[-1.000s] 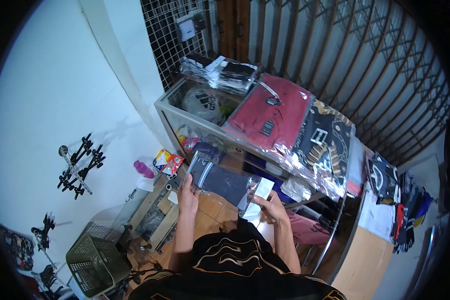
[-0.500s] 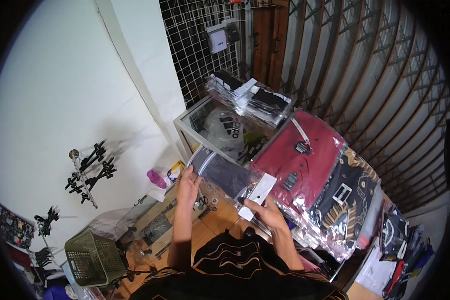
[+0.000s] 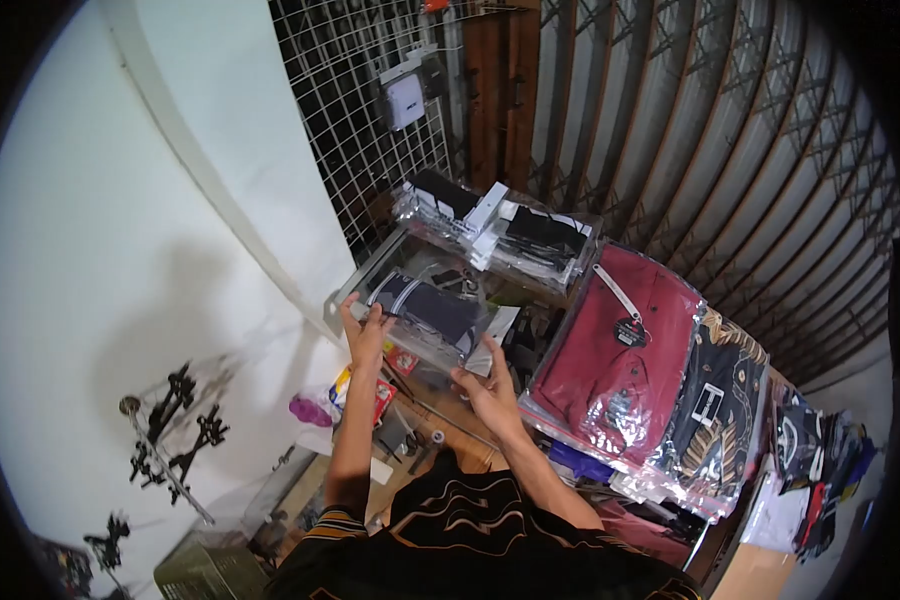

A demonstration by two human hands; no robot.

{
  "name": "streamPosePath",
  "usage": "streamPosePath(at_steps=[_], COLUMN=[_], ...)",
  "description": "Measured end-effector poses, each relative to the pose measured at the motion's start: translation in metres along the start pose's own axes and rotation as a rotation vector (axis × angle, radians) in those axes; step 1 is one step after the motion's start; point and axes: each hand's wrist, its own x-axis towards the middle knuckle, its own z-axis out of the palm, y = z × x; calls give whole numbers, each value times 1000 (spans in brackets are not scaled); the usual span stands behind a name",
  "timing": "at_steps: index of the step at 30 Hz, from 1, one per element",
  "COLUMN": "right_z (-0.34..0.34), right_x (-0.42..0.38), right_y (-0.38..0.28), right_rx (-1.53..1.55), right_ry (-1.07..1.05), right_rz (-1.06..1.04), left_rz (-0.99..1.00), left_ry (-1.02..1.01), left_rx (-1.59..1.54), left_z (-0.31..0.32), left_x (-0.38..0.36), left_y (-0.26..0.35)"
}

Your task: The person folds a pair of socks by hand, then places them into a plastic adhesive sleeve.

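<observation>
Stretched between my two hands is a clear plastic packet (image 3: pixel 432 315) with a folded dark grey fabric item inside, marked by pale stripes near its left end. My left hand (image 3: pixel 364 337) pinches the striped end. At the opposite end, by a white header card (image 3: pixel 497 335), my right hand (image 3: pixel 490 392) grips the lower corner. The packet hangs over the glass display case (image 3: pixel 370 272) and covers part of it. Behind it, several similar packets with black contents (image 3: pixel 545 238) lie stacked on the case.
A red shirt in plastic (image 3: pixel 610 360) and a dark patterned shirt (image 3: pixel 715 400) lie to the right. Folded clothes (image 3: pixel 815 470) sit beyond them. A wire grid (image 3: pixel 345 120) and folding metal gate (image 3: pixel 710 150) stand behind. A wall rack (image 3: pixel 160 450) and green basket (image 3: pixel 210 573) are left.
Both hands have moved the packet up and away from my body, over the glass case. The view has shifted as well. The bag with a logo inside the case is now largely covered.
</observation>
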Motion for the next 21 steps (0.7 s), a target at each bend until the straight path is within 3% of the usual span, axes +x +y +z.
streamPosePath(at_steps=[1,3,5,10,21], right_z=[6,21,30,40,61], right_x=[11,28,50,87,116], right_y=[4,15,35,59,53], right_rx=[-57,-67,29,89,80], right_ry=[-20,69,143,210,241], right_rz=[121,132,121,53,38], left_rz=[20,-5,-3,-100,-90], left_ry=[-37,-69,-246,-315,-327], left_rx=[56,72,245,246,349], left_z=[3,2,-15,-15,0], left_x=[13,39,70,112,143], left_y=[3,0,-12,-25,-7])
